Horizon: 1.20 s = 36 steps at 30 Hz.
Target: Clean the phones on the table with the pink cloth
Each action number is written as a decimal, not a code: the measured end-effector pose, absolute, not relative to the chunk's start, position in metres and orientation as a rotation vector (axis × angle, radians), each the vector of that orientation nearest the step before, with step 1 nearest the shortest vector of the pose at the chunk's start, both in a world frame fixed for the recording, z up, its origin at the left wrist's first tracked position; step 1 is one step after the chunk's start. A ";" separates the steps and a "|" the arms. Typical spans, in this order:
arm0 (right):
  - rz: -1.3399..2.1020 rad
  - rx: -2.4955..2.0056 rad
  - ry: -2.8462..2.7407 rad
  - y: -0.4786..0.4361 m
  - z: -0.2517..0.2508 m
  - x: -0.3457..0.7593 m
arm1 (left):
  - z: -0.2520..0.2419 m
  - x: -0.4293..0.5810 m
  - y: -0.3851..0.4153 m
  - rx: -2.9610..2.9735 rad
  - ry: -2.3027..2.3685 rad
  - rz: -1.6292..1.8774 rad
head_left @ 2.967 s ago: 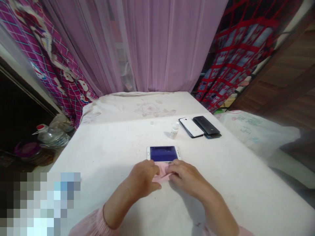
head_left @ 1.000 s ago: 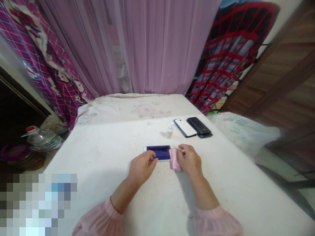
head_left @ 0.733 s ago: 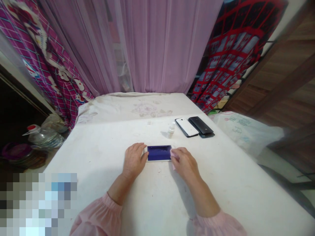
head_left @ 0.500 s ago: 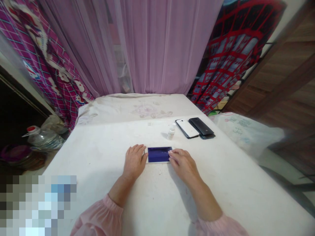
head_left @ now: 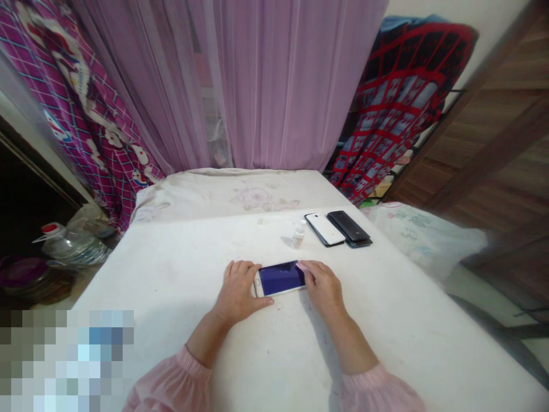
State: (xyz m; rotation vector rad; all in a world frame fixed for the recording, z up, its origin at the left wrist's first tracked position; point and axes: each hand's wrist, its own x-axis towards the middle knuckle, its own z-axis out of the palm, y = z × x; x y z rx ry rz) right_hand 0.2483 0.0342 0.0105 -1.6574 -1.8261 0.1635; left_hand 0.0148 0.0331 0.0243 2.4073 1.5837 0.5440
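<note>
A white-framed smartphone (head_left: 279, 279) with a dark blue screen lies sideways on the white-covered table (head_left: 150, 286), slightly tilted. My left hand (head_left: 238, 292) holds its left end, fingers over the far edge and thumb along the near edge. My right hand (head_left: 323, 286) rests at the phone's right end, with a sliver of pink cloth (head_left: 303, 266) pinched under its fingertips. Most of the cloth is hidden. Farther back stand a small white dropper bottle (head_left: 299, 234), a white phone (head_left: 325, 229) and a black phone (head_left: 348, 226).
A pale pillow-like fold (head_left: 227, 194) lines the table's far end, backed by a lilac curtain (head_left: 274, 86). A plastic bottle (head_left: 72, 249) lies low on the left, and a white sack (head_left: 420, 240) sits beyond the right edge.
The left hand has closed on the phone and turned it slightly. The right hand has moved onto the phone's right end, and the pink cloth now mostly lies hidden beneath its fingers.
</note>
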 end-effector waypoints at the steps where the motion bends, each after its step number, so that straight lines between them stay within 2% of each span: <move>1: 0.152 -1.692 -1.839 0.034 0.012 0.247 | 0.025 0.015 0.032 2.412 1.571 0.542; 9: 0.053 -1.875 -1.898 0.031 0.019 0.240 | 0.019 0.018 0.025 2.497 1.460 0.470; 16: 0.026 -1.808 -2.036 0.031 0.024 0.229 | 0.018 0.018 0.025 2.484 1.450 0.463; 27: -0.037 -2.030 -1.912 0.042 0.024 0.227 | 0.019 0.018 0.027 2.473 1.433 0.431; 36: -0.027 -1.899 -2.028 0.036 0.027 0.203 | 0.020 0.018 0.027 2.469 1.431 0.422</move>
